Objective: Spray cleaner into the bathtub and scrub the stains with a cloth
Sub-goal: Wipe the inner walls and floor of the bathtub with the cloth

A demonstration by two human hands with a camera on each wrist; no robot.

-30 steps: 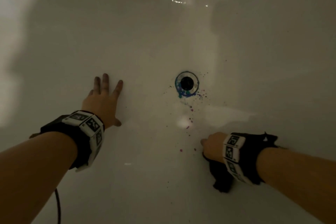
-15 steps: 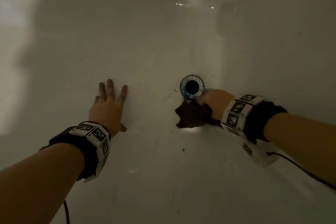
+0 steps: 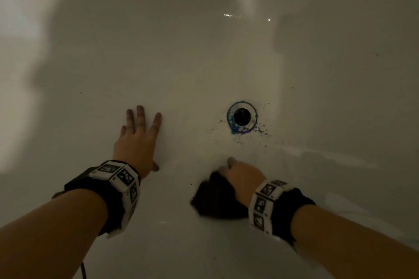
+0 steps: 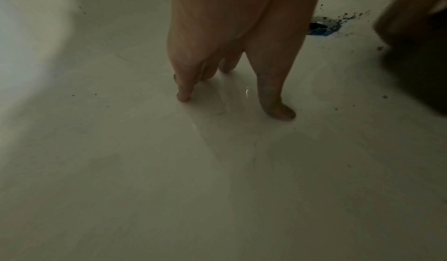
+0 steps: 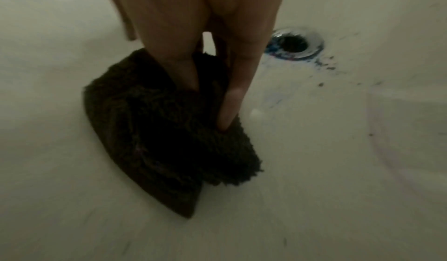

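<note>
The white bathtub (image 3: pixel 181 52) fills the head view. Its round metal drain (image 3: pixel 242 116) is ringed with blue and purple stains (image 3: pixel 260 130), and dark specks scatter to its right. My right hand (image 3: pixel 243 178) grips a dark fluffy cloth (image 3: pixel 215 199) and presses it on the tub floor below the drain. In the right wrist view the fingers (image 5: pixel 232 100) dig into the cloth (image 5: pixel 157 131), with the drain (image 5: pixel 296 43) just beyond. My left hand (image 3: pixel 140 138) lies flat on the tub floor, fingers spread, left of the drain; the left wrist view shows its fingertips (image 4: pixel 278 110) touching the wet surface.
A wet smear (image 3: pixel 317 156) runs across the tub floor right of the cloth. A black cable (image 3: pixel 83 270) hangs under my left forearm. No spray bottle is in view.
My right hand swept the cloth up to the drain, then pulled it back down toward me. The specks below the drain have gone. My left hand stays planted.
</note>
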